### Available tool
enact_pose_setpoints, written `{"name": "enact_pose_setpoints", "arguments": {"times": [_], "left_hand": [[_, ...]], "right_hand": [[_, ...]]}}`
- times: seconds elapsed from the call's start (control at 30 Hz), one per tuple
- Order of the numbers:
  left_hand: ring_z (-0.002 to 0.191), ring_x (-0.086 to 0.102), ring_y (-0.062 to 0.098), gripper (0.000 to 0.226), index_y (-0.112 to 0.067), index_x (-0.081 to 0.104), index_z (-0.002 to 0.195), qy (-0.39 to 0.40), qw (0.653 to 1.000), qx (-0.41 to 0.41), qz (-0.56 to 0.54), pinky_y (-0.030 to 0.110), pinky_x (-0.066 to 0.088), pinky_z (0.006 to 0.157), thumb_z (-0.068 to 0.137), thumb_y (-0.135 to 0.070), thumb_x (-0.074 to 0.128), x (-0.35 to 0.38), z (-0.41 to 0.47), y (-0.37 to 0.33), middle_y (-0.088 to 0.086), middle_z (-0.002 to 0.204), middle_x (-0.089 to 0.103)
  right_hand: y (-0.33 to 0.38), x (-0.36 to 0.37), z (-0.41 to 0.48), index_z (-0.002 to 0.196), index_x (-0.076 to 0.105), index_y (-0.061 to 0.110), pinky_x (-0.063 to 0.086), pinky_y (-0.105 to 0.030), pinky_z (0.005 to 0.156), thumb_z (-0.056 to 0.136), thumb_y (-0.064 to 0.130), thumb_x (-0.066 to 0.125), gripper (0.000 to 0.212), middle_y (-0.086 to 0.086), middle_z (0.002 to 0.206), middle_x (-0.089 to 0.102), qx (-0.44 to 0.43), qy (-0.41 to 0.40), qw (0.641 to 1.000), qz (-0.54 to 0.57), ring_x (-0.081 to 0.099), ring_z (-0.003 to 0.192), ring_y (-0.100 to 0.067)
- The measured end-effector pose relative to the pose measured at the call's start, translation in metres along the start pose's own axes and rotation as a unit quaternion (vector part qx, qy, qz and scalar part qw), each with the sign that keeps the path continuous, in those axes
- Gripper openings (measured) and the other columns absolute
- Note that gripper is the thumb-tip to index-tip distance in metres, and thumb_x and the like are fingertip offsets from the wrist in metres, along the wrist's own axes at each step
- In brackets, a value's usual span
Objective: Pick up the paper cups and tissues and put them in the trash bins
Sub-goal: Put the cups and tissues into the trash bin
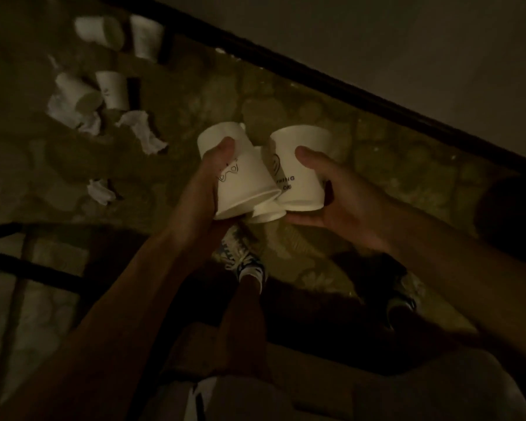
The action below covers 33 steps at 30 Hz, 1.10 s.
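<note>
Gripping a cup (243, 183), the left hand (208, 183) curls its fingers (222, 148) round it; the right hand (343, 205) fingers (312, 158) clasp a second cup (301, 168), with a third cup (268, 214) wedged between. All are held above the floor (286, 101); loose cups (111, 88) and tissues (143, 132) lie at its far left.

Litter is strewn in dim light across an olive patterned surface (195, 95) bounded by a dark border (362, 97); a white cup (99, 30) on its side and a neighbouring cup (146, 36) sit near that border; a nearer pair of cups (111, 89) lies just beside crumpled tissues (140, 132); a lone tissue (101, 191) rests apart; two shoes (246, 259) stand on the surface, closer to the camera.
</note>
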<state>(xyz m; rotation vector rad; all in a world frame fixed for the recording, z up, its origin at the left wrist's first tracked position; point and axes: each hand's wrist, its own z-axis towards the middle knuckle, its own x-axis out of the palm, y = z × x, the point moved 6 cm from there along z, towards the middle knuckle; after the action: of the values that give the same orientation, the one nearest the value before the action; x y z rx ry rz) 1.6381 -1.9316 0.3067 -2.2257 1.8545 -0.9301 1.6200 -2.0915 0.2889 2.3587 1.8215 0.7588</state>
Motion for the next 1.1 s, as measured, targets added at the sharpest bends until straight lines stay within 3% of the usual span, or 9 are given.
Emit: {"name": "enact_pose_setpoints", "arguments": {"times": [0.07, 0.2, 0.4, 0.57, 0.67, 0.77, 0.87, 0.97, 1.1], "left_hand": [[0.090, 0.070, -0.001, 0.031, -0.030, 0.079, 0.091, -0.003, 0.999, 0.011, 0.047, 0.016, 0.055, 0.067, 0.094, -0.044, 0.052, 0.042, -0.002, 0.011, -0.016, 0.094, 0.075], [0.091, 0.071, 0.004, 0.032, -0.032, 0.074, 0.096, 0.030, 0.992, 0.011, 0.123, 0.020, 0.056, 0.070, 0.083, -0.056, 0.058, 0.145, 0.001, 0.054, -0.013, 0.097, 0.076], [0.077, 0.075, 0.015, 0.028, -0.026, 0.080, 0.067, 0.142, 0.974, -0.022, 0.173, 0.028, 0.058, 0.056, 0.066, -0.052, 0.068, 0.353, 0.014, 0.160, 0.002, 0.084, 0.077], [0.084, 0.073, 0.009, 0.019, -0.040, 0.078, 0.073, 0.276, 0.922, -0.013, 0.270, 0.027, 0.058, 0.069, 0.077, -0.053, 0.065, 0.519, 0.015, 0.261, -0.008, 0.085, 0.077], [0.084, 0.073, 0.007, 0.030, -0.043, 0.078, 0.076, 0.329, 0.885, -0.008, 0.328, 0.026, 0.057, 0.069, 0.089, -0.052, 0.052, 0.595, 0.019, 0.322, -0.010, 0.085, 0.076], [0.087, 0.074, 0.012, 0.028, -0.036, 0.080, 0.080, 0.332, 0.867, -0.024, 0.372, 0.028, 0.058, 0.070, 0.085, -0.052, 0.057, 0.648, 0.032, 0.385, -0.005, 0.088, 0.077], [0.095, 0.073, 0.018, 0.033, -0.027, 0.070, 0.107, 0.318, 0.853, -0.063, 0.409, 0.033, 0.058, 0.074, 0.087, -0.051, 0.060, 0.679, 0.058, 0.440, 0.000, 0.097, 0.076], [0.100, 0.071, 0.022, 0.055, -0.024, 0.058, 0.127, 0.290, 0.832, -0.094, 0.463, 0.040, 0.057, 0.079, 0.085, -0.058, 0.059, 0.701, 0.094, 0.483, 0.004, 0.111, 0.073], [0.105, 0.070, 0.022, 0.056, -0.027, 0.057, 0.128, 0.289, 0.778, -0.115, 0.545, 0.045, 0.055, 0.092, 0.086, -0.063, 0.055, 0.716, 0.146, 0.523, 0.003, 0.117, 0.071]], "right_hand": [[-0.005, -0.039, -0.027, 0.105, 0.064, 0.027, 0.058, -0.045, 0.085, 0.068, 0.044, 0.071, 0.041, 0.005, 0.098, 0.076, -0.016, -0.013, 0.998, 0.057, 0.071, 0.098, -0.016], [-0.019, -0.136, -0.092, 0.109, 0.062, 0.024, 0.059, -0.044, 0.081, 0.066, 0.041, 0.073, 0.048, 0.005, 0.097, 0.076, -0.060, -0.044, 0.986, 0.150, 0.072, 0.096, -0.016], [-0.049, -0.327, -0.214, 0.126, 0.057, 0.025, 0.057, -0.042, 0.087, 0.074, 0.060, 0.068, 0.063, -0.001, 0.112, 0.072, -0.159, -0.170, 0.952, 0.198, 0.070, 0.103, -0.021], [-0.090, -0.468, -0.323, 0.124, 0.058, 0.028, 0.058, -0.038, 0.084, 0.084, 0.061, 0.054, 0.052, 0.002, 0.111, 0.072, -0.252, -0.283, 0.895, 0.236, 0.070, 0.101, -0.018], [-0.126, -0.538, -0.361, 0.133, 0.049, 0.021, 0.058, -0.034, 0.072, 0.079, 0.059, 0.062, 0.068, -0.005, 0.115, 0.070, -0.265, -0.344, 0.840, 0.325, 0.072, 0.096, -0.020], [-0.166, -0.598, -0.378, 0.140, 0.039, 0.016, 0.059, -0.037, 0.072, 0.081, 0.055, 0.065, 0.075, -0.009, 0.119, 0.067, -0.260, -0.373, 0.802, 0.388, 0.072, 0.095, -0.022], [-0.198, -0.647, -0.376, 0.138, 0.041, 0.016, 0.059, -0.042, 0.079, 0.086, 0.052, 0.062, 0.067, -0.010, 0.116, 0.068, -0.243, -0.377, 0.777, 0.442, 0.072, 0.095, -0.023], [-0.214, -0.690, -0.357, 0.126, 0.055, 0.020, 0.058, -0.042, 0.084, 0.092, 0.049, 0.055, 0.045, -0.008, 0.114, 0.071, -0.231, -0.342, 0.770, 0.486, 0.071, 0.099, -0.024], [-0.223, -0.742, -0.318, 0.134, 0.046, 0.020, 0.058, -0.042, 0.084, 0.090, 0.048, 0.059, 0.054, -0.008, 0.122, 0.063, -0.191, -0.345, 0.772, 0.499, 0.066, 0.105, -0.026]]}}
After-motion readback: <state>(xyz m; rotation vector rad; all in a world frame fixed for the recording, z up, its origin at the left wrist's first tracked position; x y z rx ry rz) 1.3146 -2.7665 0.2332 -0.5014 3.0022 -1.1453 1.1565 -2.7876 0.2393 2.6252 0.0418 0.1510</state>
